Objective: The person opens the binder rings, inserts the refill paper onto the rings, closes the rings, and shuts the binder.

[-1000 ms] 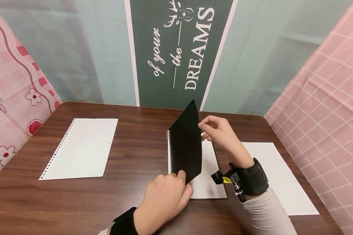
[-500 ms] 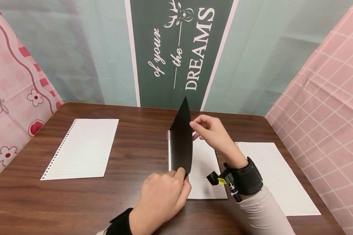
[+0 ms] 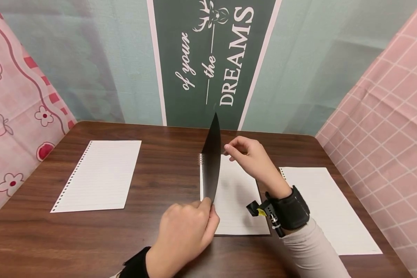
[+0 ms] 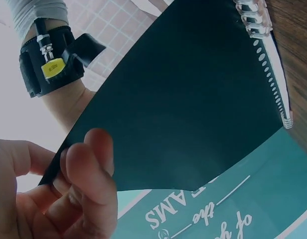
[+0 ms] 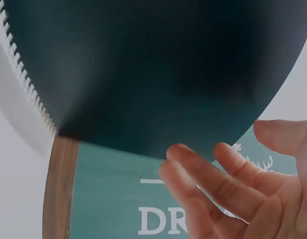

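Note:
A spiral notebook lies on the table with its black cover [image 3: 212, 162] standing almost upright along the coil [image 4: 254, 19]. My left hand [image 3: 184, 231] pinches the near corner of that cover between thumb and fingers. Under it, the white lined page [image 3: 241, 204] is exposed to the right. My right hand [image 3: 251, 160] hovers just right of the cover's far part; in the right wrist view its fingers are loosely bent and spread, with nothing gripped. Whether a fingertip brushes the cover I cannot tell.
A loose lined sheet [image 3: 97, 177] with punched holes lies at the left of the brown table [image 3: 153, 173]. Another loose sheet [image 3: 330, 210] lies at the right, partly behind the right forearm. Patterned cloths hang around the table's back and sides.
The black cover has swung leftward, from leaning right to nearly upright, with my left hand moving along. My right hand first shifted left with it, and a gap now shows between its fingertips and the cover.

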`<action>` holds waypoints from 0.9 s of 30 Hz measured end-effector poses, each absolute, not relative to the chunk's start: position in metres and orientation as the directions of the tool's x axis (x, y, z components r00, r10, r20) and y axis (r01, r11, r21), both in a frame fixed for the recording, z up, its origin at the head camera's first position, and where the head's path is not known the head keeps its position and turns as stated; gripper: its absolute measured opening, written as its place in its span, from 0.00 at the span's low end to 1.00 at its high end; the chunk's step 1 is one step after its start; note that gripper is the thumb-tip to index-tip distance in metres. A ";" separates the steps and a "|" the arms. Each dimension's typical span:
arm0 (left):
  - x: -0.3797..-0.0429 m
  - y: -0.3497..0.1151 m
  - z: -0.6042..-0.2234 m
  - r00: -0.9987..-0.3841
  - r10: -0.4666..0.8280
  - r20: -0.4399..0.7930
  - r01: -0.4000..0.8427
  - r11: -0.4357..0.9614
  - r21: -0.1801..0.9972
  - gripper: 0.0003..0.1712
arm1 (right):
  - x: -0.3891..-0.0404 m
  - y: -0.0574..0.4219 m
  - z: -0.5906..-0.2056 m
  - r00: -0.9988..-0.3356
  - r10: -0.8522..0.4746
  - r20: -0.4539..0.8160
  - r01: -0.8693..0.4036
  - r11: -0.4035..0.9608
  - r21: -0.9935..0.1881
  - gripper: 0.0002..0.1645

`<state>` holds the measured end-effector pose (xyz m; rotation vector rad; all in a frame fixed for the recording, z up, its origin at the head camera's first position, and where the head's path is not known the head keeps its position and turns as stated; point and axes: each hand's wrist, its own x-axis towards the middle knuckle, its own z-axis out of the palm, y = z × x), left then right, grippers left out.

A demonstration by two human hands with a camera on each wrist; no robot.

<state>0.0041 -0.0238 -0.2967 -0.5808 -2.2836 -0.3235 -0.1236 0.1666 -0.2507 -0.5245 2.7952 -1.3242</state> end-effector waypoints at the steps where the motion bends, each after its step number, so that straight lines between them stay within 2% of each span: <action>1: 0.004 -0.024 -0.297 -0.622 0.310 0.719 0.496 0.866 0.056 0.15 | -0.124 0.168 -0.252 -0.946 -0.292 0.140 -0.297 0.612 -0.733 0.13; 12: 0.006 -0.033 -0.297 -0.636 0.294 0.714 0.485 0.872 0.073 0.15 | -0.138 0.187 -0.278 -0.958 -0.275 0.078 -0.256 0.706 -0.660 0.16; 15: 0.006 -0.035 -0.297 -0.634 0.283 0.720 0.477 0.875 0.077 0.16 | -0.142 0.192 -0.288 -0.961 -0.275 0.034 -0.232 0.731 -0.642 0.19; 22: 0.006 -0.038 -0.296 -0.639 0.272 0.719 0.472 0.877 0.087 0.17 | -0.148 0.204 -0.310 -0.959 -0.267 -0.098 -0.184 0.844 -0.504 0.28; 27: 0.010 -0.041 -0.293 -0.734 0.207 0.647 0.439 0.871 0.221 0.23 | -0.152 0.208 -0.320 -0.946 -0.275 -0.171 -0.165 0.863 -0.478 0.31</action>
